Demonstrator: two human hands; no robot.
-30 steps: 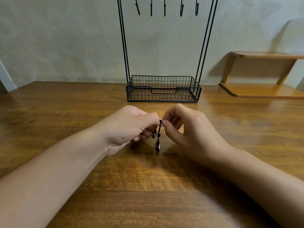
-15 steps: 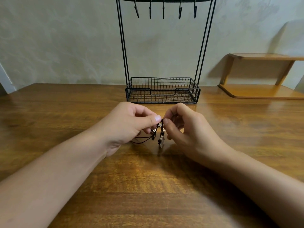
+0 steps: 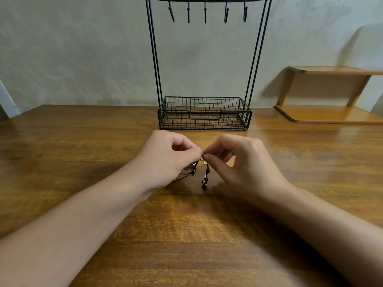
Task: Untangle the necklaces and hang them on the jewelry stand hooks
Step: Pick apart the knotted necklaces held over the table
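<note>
Dim warm light; soft glare on table; wide-angle bowing at edges

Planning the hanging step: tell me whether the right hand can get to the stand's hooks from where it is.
Probably yes. The right hand pinches the necklaces low over the table, and nothing stands between it and the hooks above the basket; it must rise well up.

Worktop: glossy varnished wood w/ visible grain. Jewelry stand: matt black wire metal. Necklaces: dark cord, small beads.
</note>
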